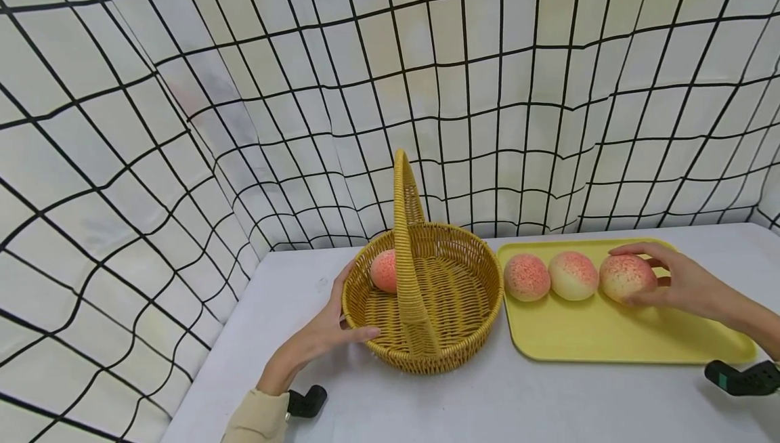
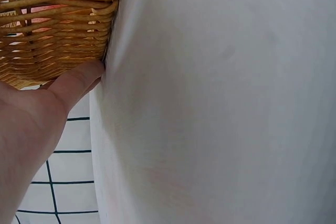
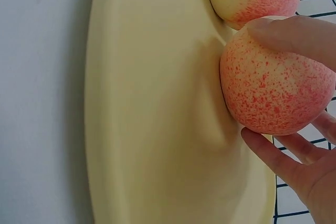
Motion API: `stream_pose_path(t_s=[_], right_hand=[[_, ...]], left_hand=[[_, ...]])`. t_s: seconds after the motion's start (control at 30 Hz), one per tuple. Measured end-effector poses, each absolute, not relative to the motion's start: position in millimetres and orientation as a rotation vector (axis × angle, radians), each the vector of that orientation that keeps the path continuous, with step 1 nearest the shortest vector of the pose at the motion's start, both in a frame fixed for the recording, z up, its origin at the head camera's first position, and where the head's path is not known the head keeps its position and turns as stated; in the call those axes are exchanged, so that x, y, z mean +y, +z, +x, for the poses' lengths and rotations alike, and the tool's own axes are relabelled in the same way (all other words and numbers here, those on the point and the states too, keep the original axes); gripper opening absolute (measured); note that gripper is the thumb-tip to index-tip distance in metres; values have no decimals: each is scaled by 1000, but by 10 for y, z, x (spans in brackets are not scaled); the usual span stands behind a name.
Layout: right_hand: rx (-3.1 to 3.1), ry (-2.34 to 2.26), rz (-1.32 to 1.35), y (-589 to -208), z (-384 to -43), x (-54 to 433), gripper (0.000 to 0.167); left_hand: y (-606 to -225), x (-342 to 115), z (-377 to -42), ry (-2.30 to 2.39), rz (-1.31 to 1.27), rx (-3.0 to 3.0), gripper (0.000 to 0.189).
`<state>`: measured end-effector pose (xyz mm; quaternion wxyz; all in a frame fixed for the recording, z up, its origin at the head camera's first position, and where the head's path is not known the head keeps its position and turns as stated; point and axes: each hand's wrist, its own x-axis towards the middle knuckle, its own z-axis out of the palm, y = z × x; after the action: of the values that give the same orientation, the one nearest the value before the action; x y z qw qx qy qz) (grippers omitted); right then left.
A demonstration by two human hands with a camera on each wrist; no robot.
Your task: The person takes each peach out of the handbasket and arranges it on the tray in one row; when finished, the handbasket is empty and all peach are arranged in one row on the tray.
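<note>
A round wicker basket (image 1: 426,355) with a tall arched handle stands on the table, one pink peach (image 1: 384,271) inside at its left. My left hand (image 1: 326,328) rests against the basket's left side, thumb at the near rim. In the left wrist view its straight fingers (image 2: 79,81) touch the woven wall low down, near the table. My right hand (image 1: 685,284) holds a speckled peach (image 1: 626,278) between thumb and fingers, over the yellow tray (image 1: 609,341). Its thumb (image 3: 294,35) lies across the peach in the right wrist view.
Two more peaches, a pink one (image 1: 527,278) and a half-cream one (image 1: 573,276), sit in a row on the tray, left of the held one. The tray is close to the basket's right side. A black-gridded white net (image 1: 463,91) rises behind the white table (image 1: 487,402).
</note>
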<state>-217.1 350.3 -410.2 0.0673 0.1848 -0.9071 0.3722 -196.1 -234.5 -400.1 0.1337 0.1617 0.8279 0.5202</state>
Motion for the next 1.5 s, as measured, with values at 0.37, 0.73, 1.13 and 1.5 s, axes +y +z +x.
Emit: stream_pose_path(t_s=[0.37, 0.73, 1.13, 1.5], right_hand=[[-2764, 1064, 491, -4040, -2183, 3523, 72], [-2588, 1051, 717, -3590, -2280, 3207, 68], [-2490, 1226, 1122, -3004, -2476, 1833, 59], [-2456, 1377, 1373, -3065, -2747, 852, 58]], left_hand=[[-3996, -2337, -1950, 1511, 448, 2398, 129], [-3992, -2354, -1978, 1520, 446, 2394, 129], [-4060, -2365, -1939, 1539, 458, 2380, 127], [-4036, -2359, -1967, 1551, 471, 2357, 129]])
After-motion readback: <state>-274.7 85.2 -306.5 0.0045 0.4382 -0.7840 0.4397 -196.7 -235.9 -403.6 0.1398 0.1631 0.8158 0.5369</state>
